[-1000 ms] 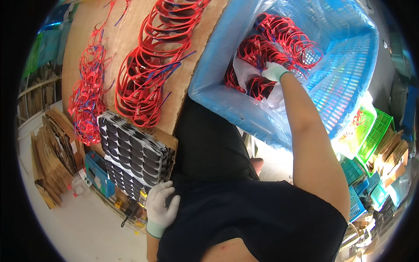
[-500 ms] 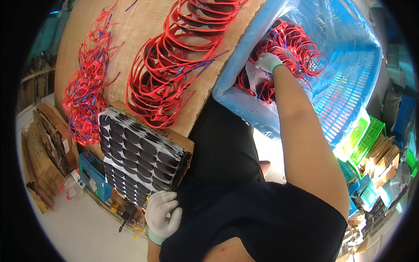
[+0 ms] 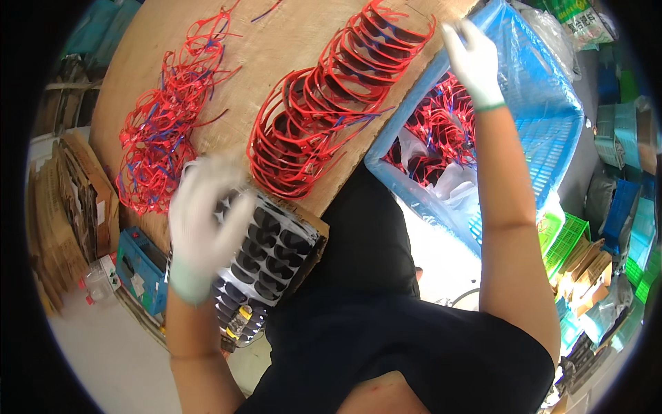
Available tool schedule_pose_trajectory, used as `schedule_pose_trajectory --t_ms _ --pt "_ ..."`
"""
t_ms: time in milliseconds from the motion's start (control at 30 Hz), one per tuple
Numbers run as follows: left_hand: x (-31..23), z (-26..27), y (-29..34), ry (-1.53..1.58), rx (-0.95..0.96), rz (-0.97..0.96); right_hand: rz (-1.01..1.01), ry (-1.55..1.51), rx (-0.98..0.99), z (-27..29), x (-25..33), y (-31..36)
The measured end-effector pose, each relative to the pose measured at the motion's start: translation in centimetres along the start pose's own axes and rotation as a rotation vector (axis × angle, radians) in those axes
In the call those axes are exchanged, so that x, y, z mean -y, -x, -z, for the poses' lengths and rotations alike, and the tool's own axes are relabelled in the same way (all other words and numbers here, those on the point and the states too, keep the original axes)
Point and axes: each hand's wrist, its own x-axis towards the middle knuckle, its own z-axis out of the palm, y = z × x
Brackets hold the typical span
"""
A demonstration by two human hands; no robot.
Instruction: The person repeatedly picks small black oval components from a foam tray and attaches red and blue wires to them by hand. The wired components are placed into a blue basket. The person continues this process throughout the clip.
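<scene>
My left hand (image 3: 210, 221), in a white glove, is blurred by motion, with its thumb spread from the fingers. It is over the upper left of a stack of white sheets with black lens-shaped pieces (image 3: 265, 245). Beside it lies a loose pile of red glasses frames with blue parts (image 3: 162, 138). A long nested row of red glasses with dark lenses (image 3: 331, 90) runs along the table's right side. My right hand (image 3: 476, 65), also gloved, hovers at the crate's upper left rim, fingers apart and nothing visible in them. More red glasses (image 3: 445, 124) lie in the crate.
The blue plastic-lined crate (image 3: 534, 159) stands against the right edge of the wooden table (image 3: 255, 52). Flattened cardboard (image 3: 86, 193) and a blue box (image 3: 141, 269) are at the left. A yellow-handled tool (image 3: 240, 321) lies by the lower sheets. Green baskets (image 3: 565, 241) are at right.
My right hand has come up out of the glasses in the crate to its upper left rim. My left hand has moved up from the stack's lower end to its top. The view has shifted.
</scene>
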Motion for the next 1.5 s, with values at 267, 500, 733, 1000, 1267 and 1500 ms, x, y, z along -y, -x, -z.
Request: schedule_pose_trajectory --t_ms 267,500,733,1000,1267,1500 --pt "10.6 -8.4 -8.5 -0.039 0.402 0.726 -0.019 0.103 0.877 -6.2 9.3 -1.7" --pt "11.1 -11.4 -8.7 0.42 0.272 0.677 -0.111 0.185 0.926 -4.5 13.4 1.8" --pt "9.0 -11.5 -16.4 0.29 0.342 0.485 -0.392 0.086 0.751 -2.8 9.6 0.3" --pt "11.5 -12.4 -12.3 -0.099 -0.033 0.599 -0.413 -0.046 0.716 -2.9 7.8 0.3" --pt "6.4 -11.0 -7.0 0.889 0.314 1.249 -0.451 -0.181 0.737 -2.2 8.6 1.9" --pt "3.5 -12.3 -7.8 1.099 0.154 1.087 -0.496 -0.189 0.685 1.5 10.9 5.7"
